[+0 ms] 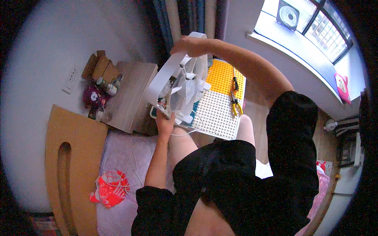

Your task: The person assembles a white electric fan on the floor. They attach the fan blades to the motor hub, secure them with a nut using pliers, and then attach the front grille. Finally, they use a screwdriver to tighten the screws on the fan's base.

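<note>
You've got the white fan housing tipped up on edge over the near-left corner of the studded yellow-and-white board. Best bet, I'd say: keep both grips firm so the loose white cord doesn't snag, and turn it slowly. Your left hand is closed on the lower rim from underneath, forearm coming straight up. Your right hand is curled over the top rim, arm reaching across from the right. Pliers lie on the board's right side.
</note>
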`<state>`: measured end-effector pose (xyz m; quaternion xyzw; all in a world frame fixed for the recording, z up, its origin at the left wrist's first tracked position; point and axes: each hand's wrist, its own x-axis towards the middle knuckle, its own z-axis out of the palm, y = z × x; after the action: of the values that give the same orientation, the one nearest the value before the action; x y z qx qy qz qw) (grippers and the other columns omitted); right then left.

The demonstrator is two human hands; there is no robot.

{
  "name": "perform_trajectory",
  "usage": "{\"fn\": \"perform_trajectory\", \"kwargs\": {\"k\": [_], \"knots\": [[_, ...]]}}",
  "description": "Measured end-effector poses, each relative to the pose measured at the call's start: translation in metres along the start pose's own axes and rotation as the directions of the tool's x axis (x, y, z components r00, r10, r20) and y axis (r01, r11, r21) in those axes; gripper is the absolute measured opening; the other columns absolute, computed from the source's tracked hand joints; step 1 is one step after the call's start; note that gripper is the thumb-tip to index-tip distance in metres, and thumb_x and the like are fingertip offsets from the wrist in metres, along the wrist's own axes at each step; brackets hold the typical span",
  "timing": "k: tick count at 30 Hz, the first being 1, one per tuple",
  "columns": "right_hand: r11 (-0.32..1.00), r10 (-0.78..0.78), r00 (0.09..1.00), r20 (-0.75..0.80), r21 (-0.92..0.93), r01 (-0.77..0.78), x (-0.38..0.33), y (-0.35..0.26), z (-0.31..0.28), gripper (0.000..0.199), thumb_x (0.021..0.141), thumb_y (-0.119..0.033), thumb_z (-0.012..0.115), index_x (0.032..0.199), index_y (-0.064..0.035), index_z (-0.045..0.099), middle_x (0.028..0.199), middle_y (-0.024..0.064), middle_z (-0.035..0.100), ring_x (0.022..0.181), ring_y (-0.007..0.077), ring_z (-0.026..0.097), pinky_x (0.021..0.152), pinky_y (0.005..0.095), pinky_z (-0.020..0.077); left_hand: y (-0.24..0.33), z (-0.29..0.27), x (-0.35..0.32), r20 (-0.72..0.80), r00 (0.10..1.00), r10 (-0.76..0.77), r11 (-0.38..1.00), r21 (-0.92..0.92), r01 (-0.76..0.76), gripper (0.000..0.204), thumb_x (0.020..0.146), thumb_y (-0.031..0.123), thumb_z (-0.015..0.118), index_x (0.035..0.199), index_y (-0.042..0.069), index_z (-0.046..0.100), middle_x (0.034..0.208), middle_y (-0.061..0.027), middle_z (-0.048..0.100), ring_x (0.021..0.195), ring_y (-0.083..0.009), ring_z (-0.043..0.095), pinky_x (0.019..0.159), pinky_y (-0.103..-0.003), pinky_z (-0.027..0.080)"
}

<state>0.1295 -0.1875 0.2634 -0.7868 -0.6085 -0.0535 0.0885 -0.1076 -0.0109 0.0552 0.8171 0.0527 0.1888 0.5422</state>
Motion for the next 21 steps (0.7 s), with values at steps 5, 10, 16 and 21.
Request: {"fn": "perform_trajectory", "kwargs": {"k": [5, 10, 16, 21], "knots": [[0.988, 0.095, 0.992, 0.087, 0.116, -0.105, 0.012, -0.005, 0.005, 0.056, 0.065, 0.020, 0.056, 0.114, -0.0081, 0.058, 0.118, 0.0122, 0.055, 0.112, 0.0293, 0.049, 0.100, 0.0396, 0.0341, -0.010, 0.011, -0.007, -0.086, 0.996, 0.009, 0.996, -0.082, -0.017, 0.056, 0.067, 0.012, 0.074, 0.115, -0.002, 0.047, 0.113, -0.0201, 0.055, 0.096, -0.0317, 0.058, 0.082, -0.038, 0.046], [0.993, 0.116, 0.993, -0.016, -0.023, -0.117, 0.001, -0.005, 0.013, 0.057, 0.066, 0.020, 0.054, 0.115, -0.0095, 0.057, 0.119, 0.0140, 0.054, 0.115, 0.0310, 0.047, 0.100, 0.0390, 0.0337, -0.015, 0.020, -0.004, -0.117, 0.988, 0.105, 0.978, 0.190, -0.081, 0.066, 0.068, 0.014, 0.073, 0.120, -0.007, 0.039, 0.112, -0.0248, 0.052, 0.101, -0.0363, 0.055, 0.084, -0.038, 0.045], [0.932, 0.313, 0.810, -0.496, -0.003, -0.362, -0.041, -0.053, -0.004, 0.054, 0.069, 0.017, 0.048, 0.115, -0.0105, 0.055, 0.118, 0.0173, 0.051, 0.112, 0.0349, 0.047, 0.097, 0.0404, 0.0376, -0.023, 0.022, -0.006, -0.050, 0.988, 0.149, 0.951, 0.282, -0.129, 0.067, 0.068, 0.018, 0.073, 0.120, -0.006, 0.038, 0.112, -0.0264, 0.051, 0.104, -0.0389, 0.051, 0.087, -0.039, 0.043], [0.675, 0.650, 0.742, -0.162, 0.572, -0.466, -0.133, -0.141, 0.030, 0.024, 0.079, 0.003, 0.049, 0.100, -0.0027, 0.059, 0.096, 0.0138, 0.063, 0.092, 0.0266, 0.060, 0.080, 0.0341, 0.0488, -0.023, 0.017, -0.007, 0.009, 1.000, 0.026, 0.965, 0.260, -0.027, 0.071, 0.069, 0.017, 0.072, 0.123, -0.006, 0.032, 0.114, -0.0257, 0.050, 0.106, -0.0357, 0.051, 0.088, -0.038, 0.043]]}}
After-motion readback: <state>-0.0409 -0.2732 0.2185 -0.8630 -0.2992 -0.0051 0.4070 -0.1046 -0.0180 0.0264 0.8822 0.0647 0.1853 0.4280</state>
